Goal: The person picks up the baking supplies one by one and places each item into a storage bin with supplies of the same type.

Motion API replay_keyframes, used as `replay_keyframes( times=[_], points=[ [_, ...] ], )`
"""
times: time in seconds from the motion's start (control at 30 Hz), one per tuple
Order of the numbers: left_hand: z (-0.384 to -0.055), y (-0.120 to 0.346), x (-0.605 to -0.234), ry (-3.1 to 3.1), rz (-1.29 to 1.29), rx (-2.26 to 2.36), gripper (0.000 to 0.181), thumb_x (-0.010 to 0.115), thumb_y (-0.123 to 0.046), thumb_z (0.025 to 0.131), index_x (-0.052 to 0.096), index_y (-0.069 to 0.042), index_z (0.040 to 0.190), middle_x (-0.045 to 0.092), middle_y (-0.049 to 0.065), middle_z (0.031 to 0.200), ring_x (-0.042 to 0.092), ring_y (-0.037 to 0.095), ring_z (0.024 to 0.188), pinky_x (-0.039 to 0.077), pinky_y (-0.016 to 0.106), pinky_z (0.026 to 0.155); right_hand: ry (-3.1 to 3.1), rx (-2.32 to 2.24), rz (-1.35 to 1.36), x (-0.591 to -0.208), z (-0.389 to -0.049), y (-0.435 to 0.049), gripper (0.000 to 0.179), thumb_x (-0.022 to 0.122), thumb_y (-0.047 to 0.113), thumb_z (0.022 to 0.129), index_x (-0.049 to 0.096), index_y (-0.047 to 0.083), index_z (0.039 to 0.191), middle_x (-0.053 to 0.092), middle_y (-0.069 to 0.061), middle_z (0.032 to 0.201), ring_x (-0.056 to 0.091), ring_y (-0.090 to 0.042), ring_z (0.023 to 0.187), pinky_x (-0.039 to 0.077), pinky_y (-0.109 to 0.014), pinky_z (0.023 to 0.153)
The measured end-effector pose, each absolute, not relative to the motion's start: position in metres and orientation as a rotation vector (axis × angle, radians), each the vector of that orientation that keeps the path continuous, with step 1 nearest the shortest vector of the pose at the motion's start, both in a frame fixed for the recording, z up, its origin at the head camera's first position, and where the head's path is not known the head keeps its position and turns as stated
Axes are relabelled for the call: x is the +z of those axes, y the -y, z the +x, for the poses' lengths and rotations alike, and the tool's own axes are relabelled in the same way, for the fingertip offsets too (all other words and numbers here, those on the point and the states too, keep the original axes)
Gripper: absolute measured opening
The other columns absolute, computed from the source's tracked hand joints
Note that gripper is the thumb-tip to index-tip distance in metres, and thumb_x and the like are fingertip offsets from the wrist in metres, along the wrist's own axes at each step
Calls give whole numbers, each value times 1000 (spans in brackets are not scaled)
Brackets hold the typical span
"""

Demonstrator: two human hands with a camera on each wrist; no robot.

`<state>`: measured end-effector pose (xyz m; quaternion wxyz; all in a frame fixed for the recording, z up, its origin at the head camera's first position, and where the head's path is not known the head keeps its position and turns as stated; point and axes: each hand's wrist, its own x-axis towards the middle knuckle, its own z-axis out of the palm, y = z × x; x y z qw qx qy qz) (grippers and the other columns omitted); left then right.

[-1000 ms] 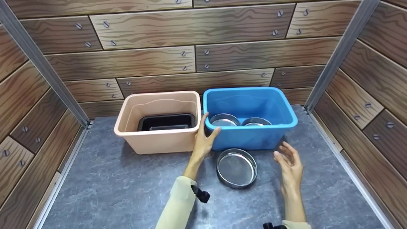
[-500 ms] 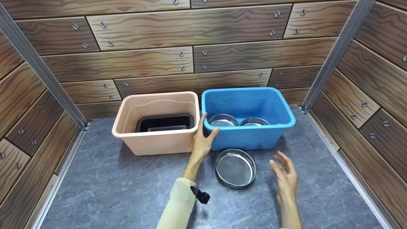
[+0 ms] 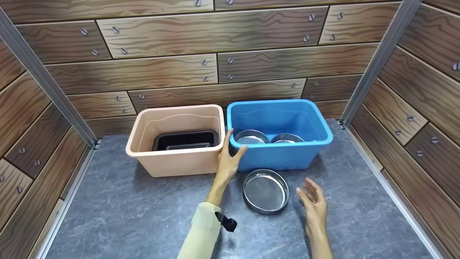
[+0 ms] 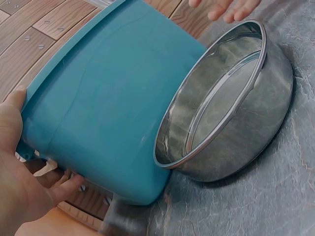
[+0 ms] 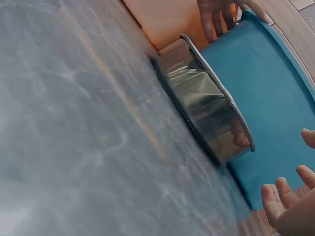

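My left hand [image 3: 228, 163] grips the front left corner of the blue bin [image 3: 276, 156], thumb at the front rim and fingers in the gap beside the beige bin [image 3: 183, 163]. A shallow round metal pan [image 3: 266, 192] sits on the tabletop against the blue bin's front; whether its grey bottom is mesh or solid, I cannot tell. Two similar pans, one on the left [image 3: 251, 136] and one on the right [image 3: 287, 138], lie inside the blue bin, partly hidden by its front wall. My right hand [image 3: 314, 205], fingers loosely bent, holds nothing and hovers right of the front pan.
A black rectangular tray [image 3: 187, 138] lies in the beige bin, its lower part hidden. Both bins stand side by side near the wood-patterned back wall [image 3: 161, 70]. Metal posts mark the corners. The grey marbled tabletop [image 3: 143, 216] extends in front.
My right hand has moved left and toward me, closer to the front pan. My left hand keeps its hold on the blue bin's corner. The head view has shifted slightly.
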<state>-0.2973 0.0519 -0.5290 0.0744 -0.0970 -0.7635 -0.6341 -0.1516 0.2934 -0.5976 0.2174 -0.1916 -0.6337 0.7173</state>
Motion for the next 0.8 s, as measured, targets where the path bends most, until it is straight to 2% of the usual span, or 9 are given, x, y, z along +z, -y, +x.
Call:
replay_keyframes(
  times=[0.13,0.33,0.43,0.6,0.8],
  points=[
    [-297,-52,-530,2289,-291,-1896,79,75,-46,94,34,-38,162,34,4,168,36,27,151,28,53,124,1789,1989,-534,-603,-151,-290,55,75,10,96,55,6,147,62,4,126,53,-29,123,52,-17,93],
    [-297,-52,-530,2305,-286,-1886,79,75,-47,94,35,-39,161,34,4,168,36,26,151,29,53,124,1833,2001,-562,-610,-149,-281,54,75,10,96,56,5,146,58,-15,139,55,-22,118,50,-16,92],
    [-297,-52,-530,2299,-296,-1897,79,75,-46,95,35,-38,162,34,3,168,35,27,152,28,53,124,1853,1997,-560,-612,-149,-276,51,74,9,97,56,4,145,56,-20,142,55,-21,117,51,-16,90],
    [-298,-51,-530,2286,-315,-1912,79,75,-46,94,34,-37,162,35,3,168,35,26,152,27,55,124,1870,1982,-533,-614,-150,-272,49,72,8,98,58,3,144,56,-20,142,55,-24,118,51,-15,90],
    [-297,-51,-529,2296,-306,-1911,78,75,-46,94,35,-39,161,34,2,168,34,25,152,26,54,125,1881,1963,-519,-616,-151,-269,47,75,4,95,61,-1,140,62,-18,135,59,-14,111,49,-14,92]
  ],
)
